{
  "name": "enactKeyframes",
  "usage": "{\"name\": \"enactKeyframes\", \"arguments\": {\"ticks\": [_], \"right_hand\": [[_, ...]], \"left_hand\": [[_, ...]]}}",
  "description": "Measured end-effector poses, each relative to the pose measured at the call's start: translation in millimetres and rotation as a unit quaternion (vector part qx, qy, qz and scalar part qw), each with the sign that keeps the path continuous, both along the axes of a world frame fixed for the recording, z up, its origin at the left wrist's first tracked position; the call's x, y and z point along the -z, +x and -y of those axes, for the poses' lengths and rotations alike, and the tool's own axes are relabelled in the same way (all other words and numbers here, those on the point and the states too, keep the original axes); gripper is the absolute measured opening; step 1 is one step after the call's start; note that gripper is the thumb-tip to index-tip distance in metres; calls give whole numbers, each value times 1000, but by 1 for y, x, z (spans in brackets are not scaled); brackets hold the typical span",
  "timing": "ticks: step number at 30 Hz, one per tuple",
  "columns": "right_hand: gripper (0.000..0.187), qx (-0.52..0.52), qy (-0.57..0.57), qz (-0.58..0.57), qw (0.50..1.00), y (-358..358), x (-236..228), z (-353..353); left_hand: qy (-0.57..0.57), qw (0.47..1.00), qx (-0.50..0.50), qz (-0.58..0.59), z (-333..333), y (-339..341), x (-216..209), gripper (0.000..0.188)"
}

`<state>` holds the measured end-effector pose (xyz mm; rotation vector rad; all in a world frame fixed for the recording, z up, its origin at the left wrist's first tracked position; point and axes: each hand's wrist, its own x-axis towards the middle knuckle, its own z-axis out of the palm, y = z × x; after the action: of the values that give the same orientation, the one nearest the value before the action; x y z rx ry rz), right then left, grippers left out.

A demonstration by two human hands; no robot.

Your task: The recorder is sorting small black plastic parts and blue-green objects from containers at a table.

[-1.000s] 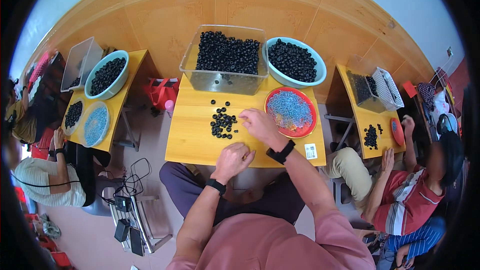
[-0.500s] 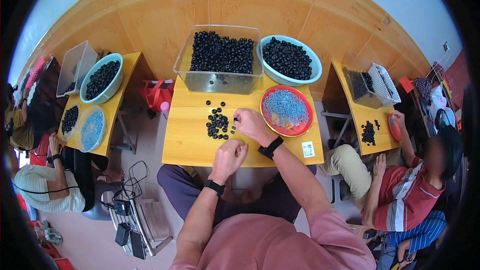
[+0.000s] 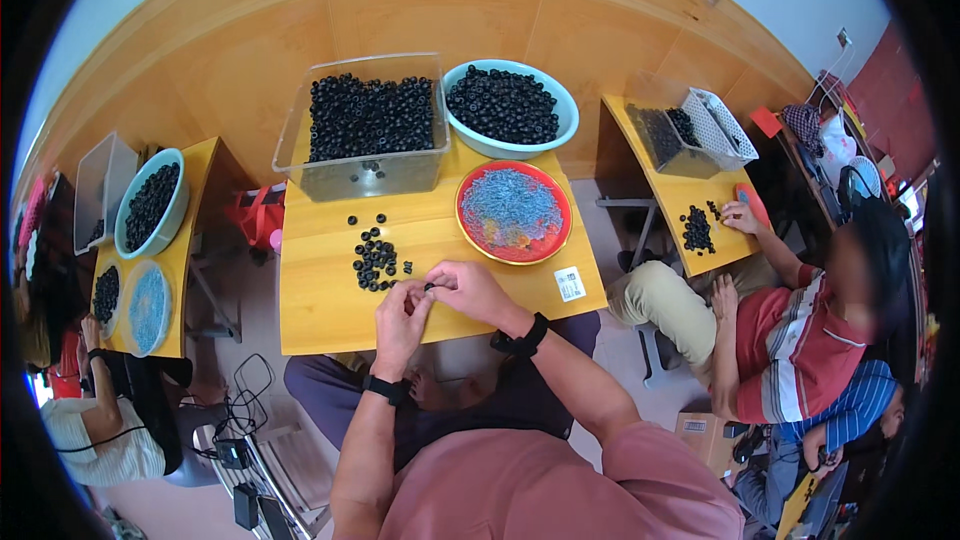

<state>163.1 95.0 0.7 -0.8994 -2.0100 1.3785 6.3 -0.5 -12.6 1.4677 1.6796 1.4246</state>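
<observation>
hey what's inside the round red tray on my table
The red tray holds a heap of small blue pieces, with orange-yellow patches toward its near side; whether those are pieces or pattern, I can't tell. The heap hides most of the tray's bottom and anything beneath.

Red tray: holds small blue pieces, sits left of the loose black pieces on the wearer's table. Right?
Not left. The head view shows the red tray, with its small blue pieces, to the right of the loose black pieces.
</observation>
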Motion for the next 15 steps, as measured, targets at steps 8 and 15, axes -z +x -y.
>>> {"name": "enactKeyframes", "arguments": {"ticks": [8, 15], "right_hand": [[20, 42, 50, 25, 998, 6, -21, 15], [11, 177, 274, 127, 937, 71, -43, -36]], "left_hand": [[10, 998, 39, -43, 0, -2, -6, 21], [-50, 998, 22, 22, 0, -4, -4, 19]]}}
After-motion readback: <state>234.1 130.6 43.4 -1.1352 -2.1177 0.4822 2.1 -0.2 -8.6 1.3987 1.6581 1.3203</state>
